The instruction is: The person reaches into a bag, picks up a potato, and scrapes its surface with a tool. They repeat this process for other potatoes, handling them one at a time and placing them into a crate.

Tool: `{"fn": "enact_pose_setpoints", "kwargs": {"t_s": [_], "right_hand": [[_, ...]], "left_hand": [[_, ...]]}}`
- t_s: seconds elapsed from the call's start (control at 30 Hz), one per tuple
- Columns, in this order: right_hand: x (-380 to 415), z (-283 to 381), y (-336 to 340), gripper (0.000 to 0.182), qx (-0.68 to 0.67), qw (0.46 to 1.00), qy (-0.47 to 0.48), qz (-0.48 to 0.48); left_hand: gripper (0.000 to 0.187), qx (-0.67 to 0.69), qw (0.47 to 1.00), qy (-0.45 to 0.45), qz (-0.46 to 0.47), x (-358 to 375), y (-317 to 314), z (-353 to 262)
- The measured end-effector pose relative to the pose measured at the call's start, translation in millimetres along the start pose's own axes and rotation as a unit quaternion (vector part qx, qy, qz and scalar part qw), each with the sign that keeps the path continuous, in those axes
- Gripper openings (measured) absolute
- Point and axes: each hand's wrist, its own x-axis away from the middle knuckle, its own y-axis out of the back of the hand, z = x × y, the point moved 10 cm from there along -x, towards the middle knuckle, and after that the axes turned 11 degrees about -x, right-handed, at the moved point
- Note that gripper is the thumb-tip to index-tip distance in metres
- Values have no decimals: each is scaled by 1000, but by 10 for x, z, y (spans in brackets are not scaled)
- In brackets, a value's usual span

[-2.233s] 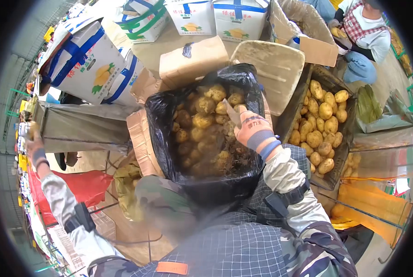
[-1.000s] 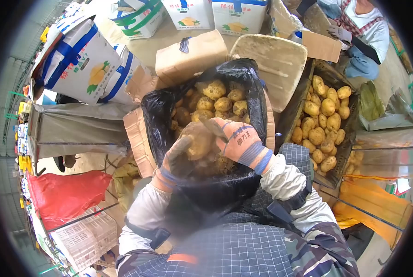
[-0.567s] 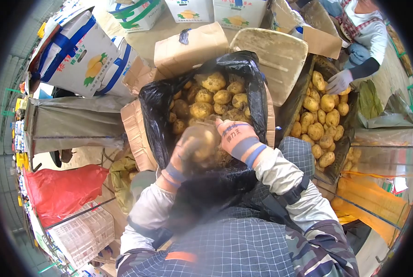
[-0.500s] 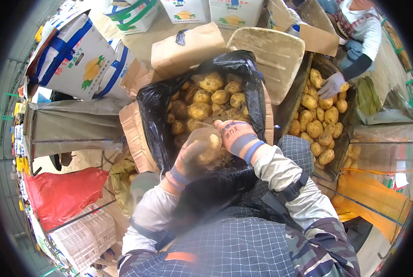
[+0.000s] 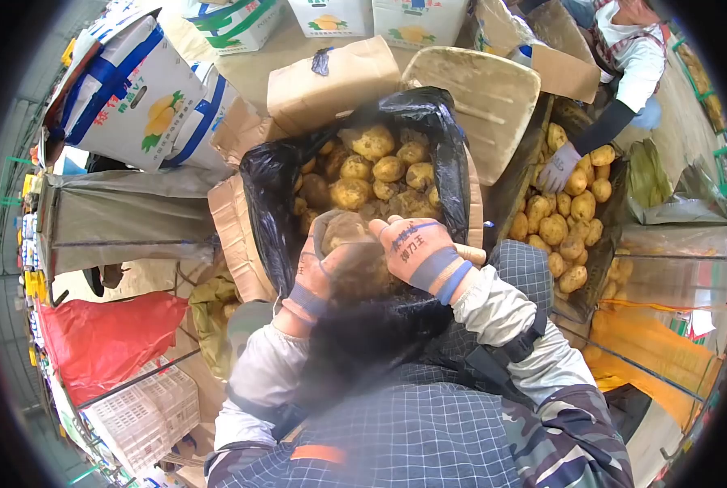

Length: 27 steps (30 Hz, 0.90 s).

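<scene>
My left hand, in a gray-cuffed work glove, is closed around a soil-covered potato. My gloved right hand is closed on what looks like a small knife, whose tan handle sticks out past the wrist side; its blade is hidden against the potato. Both hands are over the near part of a carton lined with a black plastic bag, which holds several dirty potatoes. A blurred dark patch covers the area below my hands.
Right of the carton stands a trough of cleaner potatoes, where a co-worker's gloved hand reaches in. Behind are a brown carton and a dirty tan tray. Printed potato boxes stand at left, above a red sheet.
The potato in my left hand has shifted slightly up and left. My right hand has turned, bringing the tan handle into view. The co-worker's hand has moved left and down into the trough.
</scene>
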Motion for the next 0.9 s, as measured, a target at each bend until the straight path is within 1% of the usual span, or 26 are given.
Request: {"fn": "enact_pose_setpoints", "kwargs": {"t_s": [0.1, 0.13, 0.17, 0.2, 0.23, 0.27, 0.3, 0.33, 0.37, 0.43, 0.47, 0.53, 0.57, 0.6, 0.63, 0.73, 0.83, 0.9], "right_hand": [[-105, -219, -131, 18, 46, 998, -52, 8], [-194, -510, -291, 20, 62, 987, -129, 68], [-239, -685, -416, 22, 29, 985, -150, 81], [-215, -667, -339, 24, -26, 987, -150, 55], [-198, -653, -239, 26, -75, 986, -143, 30], [-189, -675, -148, 28, -79, 985, -153, 30], [-165, -624, -22, 30, -86, 983, -162, 31], [-125, -571, 38, 33, -99, 979, -173, 34], [-88, -569, 112, 41, -151, 972, -178, 3], [-76, -496, 175, 43, -200, 972, -103, -71], [-91, -516, 96, 40, -292, 950, -99, -54], [-124, -469, 0, 35, -467, 879, -92, -19], [-96, -502, -26, 36, -524, 843, -119, -19], [-55, -514, -39, 38, -579, 803, -144, -19], [-18, -517, -50, 39, -630, 758, -169, -19], [-8, -399, 120, 36, -647, 749, -144, -13], [-93, -388, 105, 36, -687, 721, -80, -41], [-115, -445, 55, 41, -671, 736, -86, -39]], "left_hand": [[64, -9, 999, 36, 23, 18, -110, -46], [68, -53, 997, -38, 48, 8, -208, -159], [66, 80, 991, 32, 101, 65, -323, -46], [65, 63, 992, 39, 100, 88, -349, -110], [63, 103, 989, 45, 100, 63, -345, -127], [61, 142, 984, 51, 99, 44, -342, -144], [59, 230, 965, 63, 106, 20, -281, -128], [59, 257, 959, 67, 100, 19, -225, -121], [63, 285, 951, 85, 81, 49, -187, -88], [70, 342, 932, 113, 47, 56, -183, -41], [66, 336, 936, 86, 65, 48, -191, -93], [66, 326, 941, 84, 33, 12, -211, -139], [67, 320, 944, 83, 17, -8, -227, -183], [72, 264, 961, 79, -7, -23, -248, -267], [72, 258, 962, 87, 7, -27, -236, -211], [71, 249, 963, 99, 28, -47, -170, -60], [69, 263, 960, 92, 1, -39, -126, -35], [65, 275, 958, 78, 0, -47, -106, -54]]}}
